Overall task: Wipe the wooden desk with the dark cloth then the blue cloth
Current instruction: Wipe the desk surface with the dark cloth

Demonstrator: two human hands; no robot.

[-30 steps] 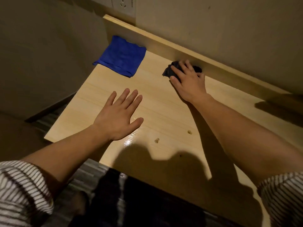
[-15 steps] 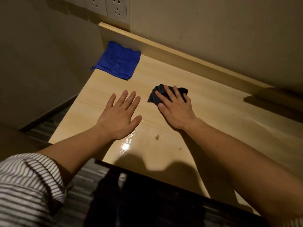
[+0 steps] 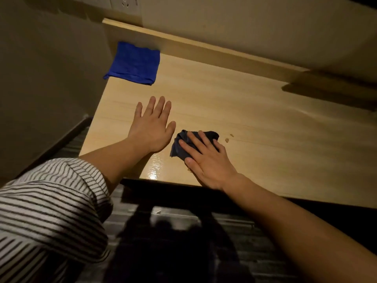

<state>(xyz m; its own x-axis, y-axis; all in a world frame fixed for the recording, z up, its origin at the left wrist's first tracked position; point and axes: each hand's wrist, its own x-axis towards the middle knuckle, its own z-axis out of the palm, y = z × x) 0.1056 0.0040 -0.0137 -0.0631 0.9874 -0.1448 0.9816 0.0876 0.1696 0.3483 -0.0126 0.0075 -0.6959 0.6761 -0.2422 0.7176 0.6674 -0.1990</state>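
Note:
The light wooden desk (image 3: 255, 111) fills the middle of the view. A crumpled dark cloth (image 3: 180, 147) lies near the desk's front edge, and my right hand (image 3: 206, 160) presses flat on it with fingers spread over the fabric. Just left of it, my left hand (image 3: 152, 126) rests palm down on the bare wood, fingers apart, holding nothing. A folded blue cloth (image 3: 133, 63) lies flat at the far left corner of the desk, against the raised back rail.
A wooden back rail (image 3: 204, 48) runs along the wall behind the desk. Wall sockets (image 3: 124, 3) sit above the far left corner. Small crumbs (image 3: 227, 139) lie on the wood right of the dark cloth. A dark shadow covers the desk's right end.
My right hand has dragged the dark cloth from the back rail toward the front edge of the desk. My left hand has stayed flat in place.

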